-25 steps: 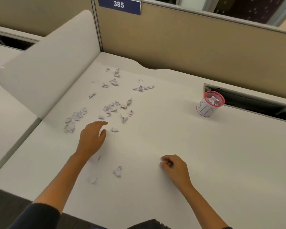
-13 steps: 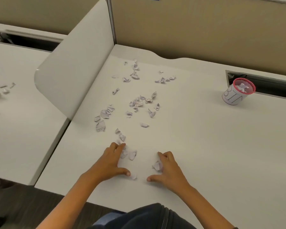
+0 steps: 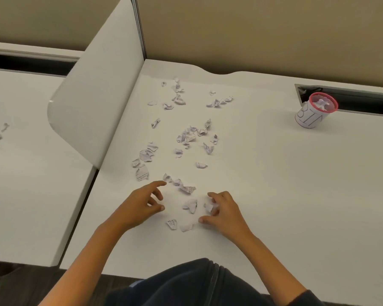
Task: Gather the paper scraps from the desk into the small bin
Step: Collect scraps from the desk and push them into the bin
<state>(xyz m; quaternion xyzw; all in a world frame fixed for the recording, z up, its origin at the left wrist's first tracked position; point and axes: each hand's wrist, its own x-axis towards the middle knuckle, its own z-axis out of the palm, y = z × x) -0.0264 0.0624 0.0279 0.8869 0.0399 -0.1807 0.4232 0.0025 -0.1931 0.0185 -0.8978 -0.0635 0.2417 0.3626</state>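
- Head view: right hand [image 3: 224, 212] grips a crumpled scrap [image 3: 210, 206] on the white desk [image 3: 274, 195].
- Left hand [image 3: 142, 204] hovers, fingers loosely spread, holding nothing.
- Paper scraps [image 3: 189, 136] litter the desk between and beyond both hands.
- Small bin [image 3: 314, 112] stands far right, well apart.

White desk [image 3: 274, 195]: paper scraps [image 3: 187, 138] scattered from the curved divider [image 3: 97, 91] toward the near edge. Left hand [image 3: 139, 206] spread over the desk, fingers loosely curled, holding nothing. Right hand [image 3: 224, 212] beside it, fingers curled round a crumpled scrap [image 3: 209, 206]. Pink-rimmed small bin [image 3: 314, 113], lettered "BIN", well right of the divider, scraps inside.
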